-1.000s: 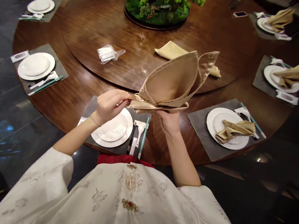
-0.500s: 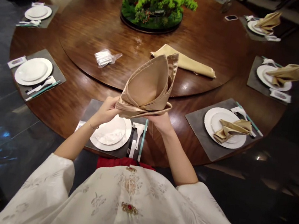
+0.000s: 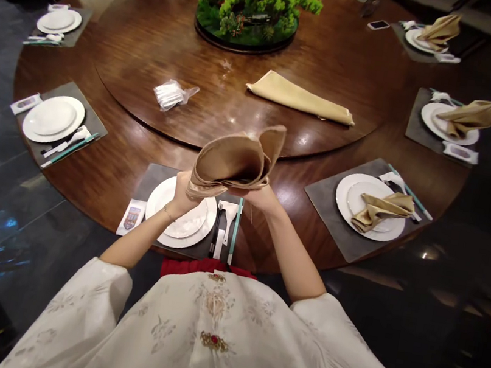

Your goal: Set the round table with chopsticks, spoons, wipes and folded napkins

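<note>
A folded gold-brown cloth napkin (image 3: 230, 160) is held up between both hands, above the place setting in front of me. My left hand (image 3: 185, 192) grips its lower left side, and my right hand (image 3: 257, 195) holds it from below on the right; some fingers are hidden behind the cloth. The napkin's top opens into a rounded hollow, with one pointed flap standing at the right. Beneath lie stacked white plates (image 3: 188, 225) on a grey placemat (image 3: 159, 174). A white spoon (image 3: 229, 221), black chopsticks (image 3: 214, 238) and a teal-ended pair (image 3: 235, 232) lie to their right.
On the turntable lie a flat folded gold cloth (image 3: 302, 99), a plastic-wrapped bundle (image 3: 173, 96) and a green miniature-tree centrepiece (image 3: 253, 7). A setting with a folded napkin (image 3: 382, 212) is at right; plates (image 3: 53, 117) stand at left. A phone (image 3: 379, 25) lies farther back.
The napkin has drawn in and tilted; its tall point is lower and its top now shows as a rounded opening. My left hand has moved slightly right and down around its base.
</note>
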### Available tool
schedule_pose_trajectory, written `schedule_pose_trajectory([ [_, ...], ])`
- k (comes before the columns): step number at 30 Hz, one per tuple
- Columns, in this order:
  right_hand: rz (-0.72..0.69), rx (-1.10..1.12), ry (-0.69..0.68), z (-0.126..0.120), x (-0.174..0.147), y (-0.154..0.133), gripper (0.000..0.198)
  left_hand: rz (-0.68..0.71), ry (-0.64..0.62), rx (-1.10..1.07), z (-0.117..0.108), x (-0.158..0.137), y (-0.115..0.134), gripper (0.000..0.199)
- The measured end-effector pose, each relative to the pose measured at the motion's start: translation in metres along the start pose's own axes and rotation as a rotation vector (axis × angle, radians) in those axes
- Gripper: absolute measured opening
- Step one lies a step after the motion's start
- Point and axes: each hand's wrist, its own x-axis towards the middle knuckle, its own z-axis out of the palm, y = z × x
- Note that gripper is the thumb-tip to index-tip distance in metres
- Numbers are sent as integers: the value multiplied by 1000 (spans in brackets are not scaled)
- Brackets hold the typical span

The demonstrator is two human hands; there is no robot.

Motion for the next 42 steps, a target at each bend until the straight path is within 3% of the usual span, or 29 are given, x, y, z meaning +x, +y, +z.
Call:
schedule_pose_trajectory([
  [5,-150,-67,45,-14,-13,-31,77,157,26,239,-8,-4,-7,33],
  [9,-127,-199,106,-13,-20,-46,64,249,4,308,-12,-17,-17,32],
  [14,-108,-235,14,-9,-24,-55,64,319,12,361,-15,-22,-21,32],
  [17,-127,-341,18,-5,-26,-58,54,312,6,379,-17,-20,-18,36],
  [19,-59,-305,71,-4,-25,-53,41,327,8,345,-19,-20,-14,32],
  [22,164,-52,175,-4,-17,-36,32,363,13,226,-20,-21,-5,29],
  [25,423,206,210,-3,-10,-17,33,314,40,115,-20,-25,6,32],
  [28,544,340,254,2,-12,-6,34,215,79,58,-20,-31,14,35],
  [35,498,422,281,21,-43,-8,41,80,157,237,-19,-47,10,31],
  [42,374,460,329,26,-46,8,30,29,204,263,-13,-50,7,33],
])
